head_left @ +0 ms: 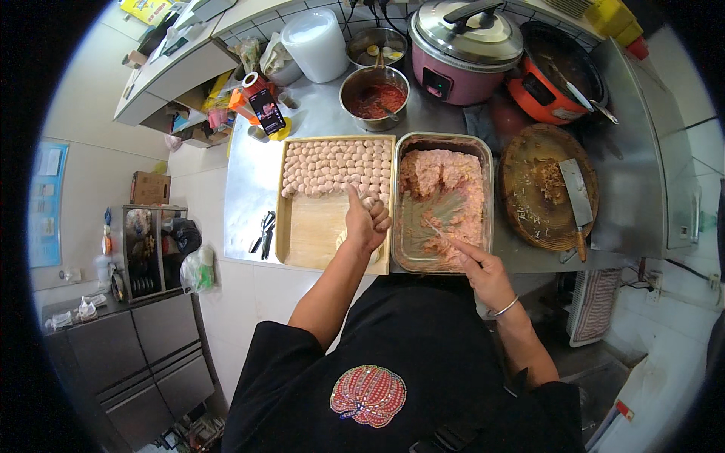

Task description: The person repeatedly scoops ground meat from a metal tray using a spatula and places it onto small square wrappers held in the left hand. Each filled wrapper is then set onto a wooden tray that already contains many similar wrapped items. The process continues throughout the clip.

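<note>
My left hand (368, 222) is above a shallow wooden tray (311, 226), its thumb pointing away from me and its fingers curled in. Whether anything is inside those fingers is hidden. Rows of small, pale wrapped dumplings (334, 164) fill the far half of the tray. Pale wrappers (341, 239) show partly from beneath my left wrist. In my right hand (481, 269) is a thin spreading stick (435, 227), its tip down in a rectangular pan (490, 198). Pink minced filling (447, 170) with yellow bits lines that pan, scraped thin at the middle left.
To the right, a cleaver (576, 192) lies on a round chopping board (521, 209) with chopped scraps. Behind stand a pot of red sauce (374, 102), a pink rice cooker (461, 73) and an orange cooker (527, 93). A phone (267, 111) leans at the back left; black clips (263, 235) lie left.
</note>
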Motion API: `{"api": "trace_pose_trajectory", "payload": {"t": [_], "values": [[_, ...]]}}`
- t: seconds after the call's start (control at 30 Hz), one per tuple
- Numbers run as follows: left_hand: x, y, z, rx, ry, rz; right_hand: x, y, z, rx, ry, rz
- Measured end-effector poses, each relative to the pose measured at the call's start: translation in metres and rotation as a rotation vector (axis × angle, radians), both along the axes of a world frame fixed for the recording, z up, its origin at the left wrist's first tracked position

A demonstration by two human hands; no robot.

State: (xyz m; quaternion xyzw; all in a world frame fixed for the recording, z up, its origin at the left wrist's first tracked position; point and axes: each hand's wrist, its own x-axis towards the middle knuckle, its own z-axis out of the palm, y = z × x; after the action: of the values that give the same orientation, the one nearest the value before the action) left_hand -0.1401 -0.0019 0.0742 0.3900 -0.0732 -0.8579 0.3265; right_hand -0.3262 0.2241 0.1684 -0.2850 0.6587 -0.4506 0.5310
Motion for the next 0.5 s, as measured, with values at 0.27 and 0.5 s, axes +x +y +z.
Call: {"api": "trace_pose_trajectory", "payload": {"t": [0.27, 0.5], "values": [[0.047, -0.024, -0.105, -0.565, -0.761, -0.093, -0.006, 0.010, -0.033, -0.043, -0.014, -0.061], [0.049, -0.032, -0.147, -1.059, -1.334, -0.220, -0.009, 0.014, -0.045, -0.025, 0.057, -0.084]]}}
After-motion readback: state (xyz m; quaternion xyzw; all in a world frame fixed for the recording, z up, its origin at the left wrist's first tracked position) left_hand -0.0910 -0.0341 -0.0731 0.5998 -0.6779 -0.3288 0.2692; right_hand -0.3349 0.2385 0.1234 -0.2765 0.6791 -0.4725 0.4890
